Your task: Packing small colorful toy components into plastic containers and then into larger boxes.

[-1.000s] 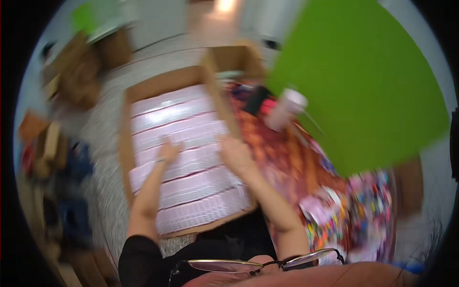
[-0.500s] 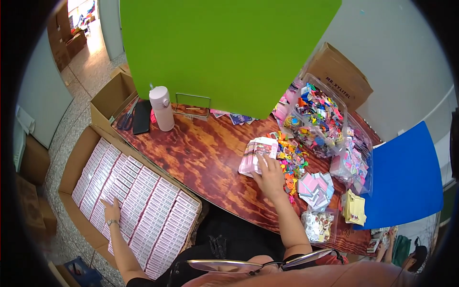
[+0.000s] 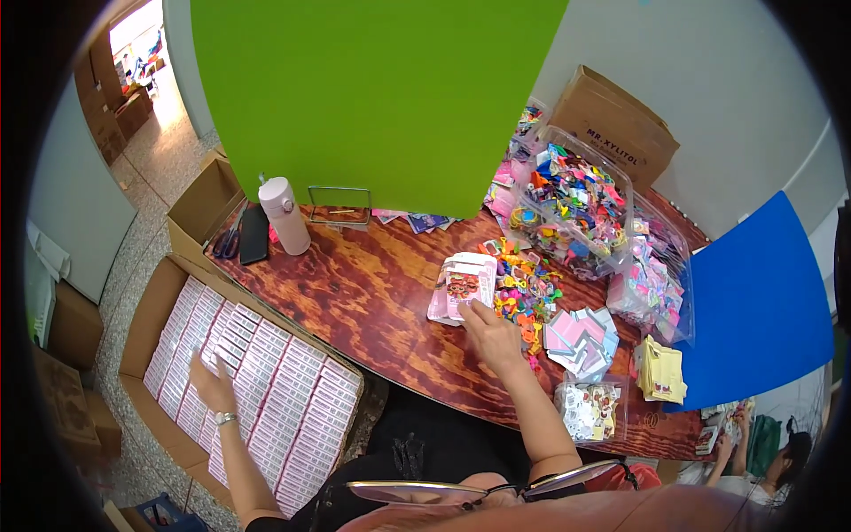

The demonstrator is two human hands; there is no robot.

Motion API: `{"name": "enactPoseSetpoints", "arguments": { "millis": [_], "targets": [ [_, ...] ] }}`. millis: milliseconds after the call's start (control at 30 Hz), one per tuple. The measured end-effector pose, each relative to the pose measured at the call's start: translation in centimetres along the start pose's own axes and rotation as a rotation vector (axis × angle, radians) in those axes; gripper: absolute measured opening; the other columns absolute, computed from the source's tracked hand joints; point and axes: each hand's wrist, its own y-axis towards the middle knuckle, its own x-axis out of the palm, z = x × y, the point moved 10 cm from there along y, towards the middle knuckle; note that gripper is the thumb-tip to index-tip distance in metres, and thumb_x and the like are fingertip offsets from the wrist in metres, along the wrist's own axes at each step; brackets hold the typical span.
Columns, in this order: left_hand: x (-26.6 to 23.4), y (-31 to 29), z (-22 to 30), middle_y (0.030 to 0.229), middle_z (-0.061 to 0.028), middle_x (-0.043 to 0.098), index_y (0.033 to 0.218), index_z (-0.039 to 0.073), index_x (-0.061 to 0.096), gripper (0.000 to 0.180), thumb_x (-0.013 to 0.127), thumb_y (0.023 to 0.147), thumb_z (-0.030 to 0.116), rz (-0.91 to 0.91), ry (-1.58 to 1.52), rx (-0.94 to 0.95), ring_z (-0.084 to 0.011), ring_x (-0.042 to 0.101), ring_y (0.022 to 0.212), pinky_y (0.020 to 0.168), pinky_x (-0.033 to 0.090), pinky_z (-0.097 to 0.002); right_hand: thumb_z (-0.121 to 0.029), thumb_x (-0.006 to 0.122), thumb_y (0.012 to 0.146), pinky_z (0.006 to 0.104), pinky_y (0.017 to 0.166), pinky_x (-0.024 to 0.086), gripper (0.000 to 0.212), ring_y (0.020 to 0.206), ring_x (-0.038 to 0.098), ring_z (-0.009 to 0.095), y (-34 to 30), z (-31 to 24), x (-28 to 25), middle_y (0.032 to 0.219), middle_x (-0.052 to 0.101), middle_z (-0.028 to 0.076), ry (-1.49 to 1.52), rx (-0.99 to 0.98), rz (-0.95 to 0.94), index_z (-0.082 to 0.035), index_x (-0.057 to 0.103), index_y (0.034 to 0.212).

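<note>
My left hand (image 3: 213, 387), a watch on its wrist, is over an open carton (image 3: 142, 403) packed with rows of small pink-and-white boxes (image 3: 266, 377). Its thumb and fingers are apart, and nothing shows between them. On the wooden table, my right hand (image 3: 491, 339) pinches the lower edge of a pink printed packet (image 3: 463, 288) at the top of a small pile. The fingertips are partly hidden. Beside the pile, towards the right, lie loose colourful plastic trinkets (image 3: 525, 282). Pink and blue cards (image 3: 578, 341) are heaped nearer to me.
Clear bins of trinkets (image 3: 581, 199) and small packets (image 3: 651, 279) stand at the right. A pink flask (image 3: 284, 217), black phone (image 3: 255, 235) and scissors (image 3: 226, 242) are at the far left. A green panel (image 3: 372, 97) rises behind. Another person's hands (image 3: 729, 443) show at lower right.
My left hand has lifted slightly off the boxes, its fingers spreading. My right hand has drawn back to the lower edge of the pile, uncovering the top packet's picture. The view has shifted slightly.
</note>
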Motion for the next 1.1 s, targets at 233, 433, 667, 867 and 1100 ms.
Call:
{"name": "enactPoseSetpoints", "arguments": {
  "millis": [233, 433, 667, 867, 1100],
  "targets": [
    [-0.6, -10.8, 40.2, 0.122, -0.0092, 0.063, 0.144, -0.001, 0.044, 0.058, 0.069, 0.096, 0.02, -1.203, -1.56, -0.284, -0.0163, 0.063, 0.105, 0.086, 0.054, -0.0305, -0.011, 0.068, 0.083, 0.0361, 0.081, 0.057, 0.035, 0.094, 0.069, 0.026, -6.5, -7.8, -6.5, 0.128, 0.063, 0.014, -0.125, -0.476, 0.359, 0.0, 0.069, 0.115],
    [-2.1, -15.1, 48.2, 0.117, -0.0042, 0.061, 0.136, 0.0, 0.047, 0.058, 0.077, 0.091, 0.021, -1.526, -1.696, -0.351, -0.0129, 0.062, 0.104, 0.084, 0.054, -0.0303, -0.016, 0.061, 0.083, 0.0392, 0.101, 0.053, 0.035, 0.114, 0.064, 0.033, -11.6, -7.8, -4.9, 0.132, 0.06, 0.016, -0.15, -0.58, 0.214, 0.0, 0.071, 0.112],
    [-2.7, -14.2, 49.1, 0.117, -0.0112, 0.065, 0.133, -0.003, 0.046, 0.077, 0.091, 0.074, 0.019, -1.012, -1.322, 0.188, -0.0174, 0.067, 0.102, 0.086, 0.056, -0.0335, -0.014, 0.069, 0.084, 0.0399, 0.095, 0.056, 0.031, 0.111, 0.066, 0.031, -12.8, -4.5, -7.1, 0.127, 0.062, 0.017, 0.177, -0.444, 0.278, -0.004, 0.071, 0.113],
    [-6.3, -15.6, 48.6, 0.118, -0.019, 0.067, 0.131, 0.001, 0.053, 0.074, 0.088, 0.068, 0.019, -0.628, -1.262, 0.373, -0.0316, 0.069, 0.109, 0.087, 0.057, -0.0409, -0.014, 0.08, 0.081, 0.038, 0.087, 0.058, 0.035, 0.107, 0.067, 0.032, -11.6, -0.5, -9.7, 0.132, 0.057, 0.023, 0.258, -0.031, 0.559, -0.008, 0.071, 0.114],
    [-8.7, -17.0, 48.9, 0.119, -0.0153, 0.066, 0.13, 0.009, 0.054, 0.07, 0.086, 0.067, 0.009, -0.415, -1.146, 0.766, -0.0342, 0.069, 0.101, 0.085, 0.056, -0.0409, -0.016, 0.077, 0.085, 0.037, 0.083, 0.056, 0.039, 0.1, 0.067, 0.031, -11.6, 0.4, -7.6, 0.131, 0.059, 0.02, 0.382, -0.02, 0.336, -0.009, 0.069, 0.122]
  ]
}}
